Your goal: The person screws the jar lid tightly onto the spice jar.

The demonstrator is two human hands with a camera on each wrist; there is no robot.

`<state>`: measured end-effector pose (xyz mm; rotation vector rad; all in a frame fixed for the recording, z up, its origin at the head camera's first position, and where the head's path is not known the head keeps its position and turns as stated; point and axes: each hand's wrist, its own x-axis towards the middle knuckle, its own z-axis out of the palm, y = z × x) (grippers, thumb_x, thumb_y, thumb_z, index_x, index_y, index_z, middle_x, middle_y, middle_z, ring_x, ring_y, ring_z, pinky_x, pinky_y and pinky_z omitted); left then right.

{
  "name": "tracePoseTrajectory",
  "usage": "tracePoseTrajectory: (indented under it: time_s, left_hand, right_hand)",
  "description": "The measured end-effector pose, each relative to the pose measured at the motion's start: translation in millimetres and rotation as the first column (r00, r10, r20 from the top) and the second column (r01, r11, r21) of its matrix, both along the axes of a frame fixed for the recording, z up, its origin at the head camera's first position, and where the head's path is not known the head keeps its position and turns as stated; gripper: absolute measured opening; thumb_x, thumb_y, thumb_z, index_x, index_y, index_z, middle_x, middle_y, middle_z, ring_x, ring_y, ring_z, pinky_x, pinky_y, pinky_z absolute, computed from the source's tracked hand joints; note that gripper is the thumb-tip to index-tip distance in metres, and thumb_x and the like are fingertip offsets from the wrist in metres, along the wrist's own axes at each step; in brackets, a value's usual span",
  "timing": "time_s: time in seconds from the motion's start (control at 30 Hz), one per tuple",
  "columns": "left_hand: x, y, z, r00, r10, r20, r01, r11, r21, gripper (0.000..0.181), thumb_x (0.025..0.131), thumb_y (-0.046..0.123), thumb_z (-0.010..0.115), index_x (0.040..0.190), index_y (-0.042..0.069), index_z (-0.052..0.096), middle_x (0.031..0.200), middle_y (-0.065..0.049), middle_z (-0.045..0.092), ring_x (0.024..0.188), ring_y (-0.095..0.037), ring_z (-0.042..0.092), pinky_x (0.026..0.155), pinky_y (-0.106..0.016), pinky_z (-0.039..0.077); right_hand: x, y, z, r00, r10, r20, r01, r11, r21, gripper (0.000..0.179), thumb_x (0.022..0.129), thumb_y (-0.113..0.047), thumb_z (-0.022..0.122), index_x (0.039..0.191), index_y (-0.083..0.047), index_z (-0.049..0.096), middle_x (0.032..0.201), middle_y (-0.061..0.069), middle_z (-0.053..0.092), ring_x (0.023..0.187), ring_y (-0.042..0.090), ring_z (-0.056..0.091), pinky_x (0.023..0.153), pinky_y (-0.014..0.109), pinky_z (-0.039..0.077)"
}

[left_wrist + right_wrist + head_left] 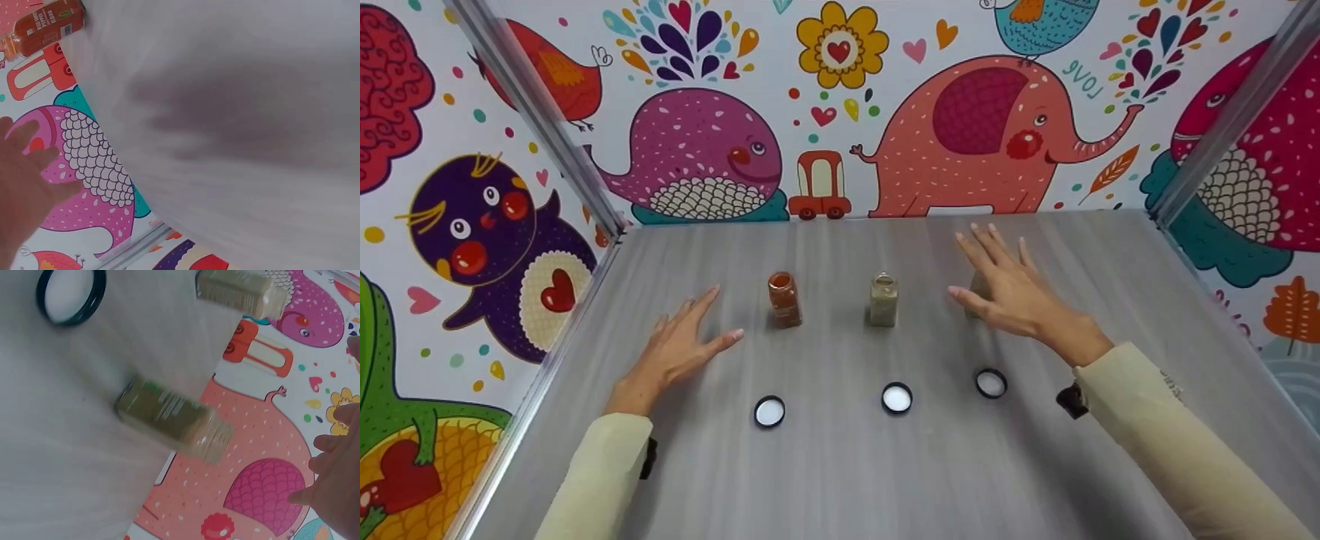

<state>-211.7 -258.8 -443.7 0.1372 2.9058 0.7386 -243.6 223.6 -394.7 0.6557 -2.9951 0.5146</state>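
Note:
My left hand (675,345) is held over the left of the table, fingers spread, apart from an uncapped glass spice jar of red powder (785,301). That jar's label reads partly "PEPPER" in the left wrist view. At the middle stands a second uncapped jar, with greenish-brown powder (883,304). Over on the right, my right hand (1009,292) has its fingers spread and partly hides a third jar (976,288). In the right wrist view, this third jar (169,416) stands uncapped, holding brownish-green powder, with the hand (337,472) apart from it.
Three black-rimmed lids lie white inside up, nearer the front: a left lid (769,412), a middle lid (897,398) and a right lid (991,383). Walls with cartoon animals (825,112) border the grey table (832,480) at the back and sides.

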Motion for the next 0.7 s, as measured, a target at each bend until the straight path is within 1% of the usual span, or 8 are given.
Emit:
tracePoseTrajectory:
  time_s: [0.1,0.23,0.3,0.37,0.47,0.57,0.7]
  left_hand:
    - [0.1,3.4,-1.9,1.000,0.015,0.023,-0.016,0.999,0.038,0.096,0.090,0.073,0.053,0.162,0.022,0.016,0.168,-0.016,0.017,0.154,-0.046,0.012,0.121,-0.068,0.002]
    - [-0.5,7.5,-4.4,0.998,0.022,0.058,-0.029,0.993,0.114,0.096,0.091,0.070,0.055,0.162,0.020,0.014,0.167,-0.016,0.020,0.152,-0.045,0.021,0.119,-0.069,0.016]
    - [-1.2,8.7,-6.6,0.998,0.018,0.061,-0.028,0.987,0.158,0.095,0.091,0.068,0.057,0.162,0.019,0.015,0.167,-0.015,0.023,0.151,-0.043,0.026,0.118,-0.068,0.023]
    - [-2.1,9.9,-8.8,0.998,0.013,0.063,-0.025,0.981,0.195,0.095,0.091,0.067,0.057,0.162,0.018,0.016,0.166,-0.015,0.026,0.150,-0.041,0.029,0.117,-0.067,0.025]
    - [-2.9,12.5,-11.6,0.998,0.004,0.070,-0.020,0.972,0.232,0.096,0.091,0.067,0.058,0.162,0.017,0.016,0.166,-0.014,0.027,0.150,-0.040,0.029,0.117,-0.066,0.027]
    - [-3.2,15.4,-13.6,0.996,0.002,0.090,-0.027,0.963,0.269,0.095,0.091,0.065,0.059,0.161,0.018,0.017,0.165,-0.013,0.028,0.150,-0.039,0.029,0.117,-0.065,0.028]
    - [-4.0,18.9,-16.5,0.996,-0.001,0.092,-0.030,0.945,0.326,0.090,0.092,0.062,0.061,0.161,0.019,0.020,0.163,-0.013,0.032,0.150,-0.038,0.031,0.117,-0.063,0.030]
  right_hand:
    - [2.1,-7.8,-1.7,1.000,0.015,0.010,-0.015,1.000,-0.017,0.084,0.096,-0.052,0.057,0.162,-0.023,0.014,0.170,0.011,0.008,0.157,0.038,0.003,0.122,0.066,-0.001]
    - [5.7,-15.9,-4.0,0.999,0.049,0.016,-0.048,0.997,-0.057,0.086,0.095,-0.046,0.064,0.162,-0.019,0.017,0.170,0.011,0.009,0.158,0.037,0.004,0.124,0.064,0.005]
    - [7.2,-19.3,-5.1,0.998,0.061,0.021,-0.059,0.995,-0.076,0.086,0.095,-0.043,0.065,0.162,-0.019,0.017,0.170,0.010,0.010,0.157,0.037,0.005,0.123,0.065,0.009]
    - [9.0,-22.4,-6.1,0.997,0.070,0.026,-0.067,0.993,-0.095,0.086,0.094,-0.042,0.066,0.162,-0.020,0.018,0.170,0.009,0.010,0.158,0.036,0.006,0.121,0.067,0.012]
    - [12.3,-27.4,-7.7,0.996,0.084,0.035,-0.079,0.989,-0.121,0.085,0.094,-0.040,0.067,0.162,-0.023,0.018,0.170,0.007,0.010,0.157,0.036,0.007,0.119,0.070,0.017]
    - [16.7,-33.4,-10.1,0.994,0.101,0.047,-0.093,0.984,-0.154,0.084,0.093,-0.037,0.068,0.161,-0.024,0.020,0.170,0.006,0.011,0.157,0.036,0.009,0.118,0.070,0.020]
    - [22.7,-42.4,-14.4,0.991,0.124,0.053,-0.112,0.975,-0.191,0.084,0.092,-0.033,0.070,0.161,-0.024,0.022,0.170,0.007,0.013,0.157,0.034,0.015,0.118,0.069,0.022]
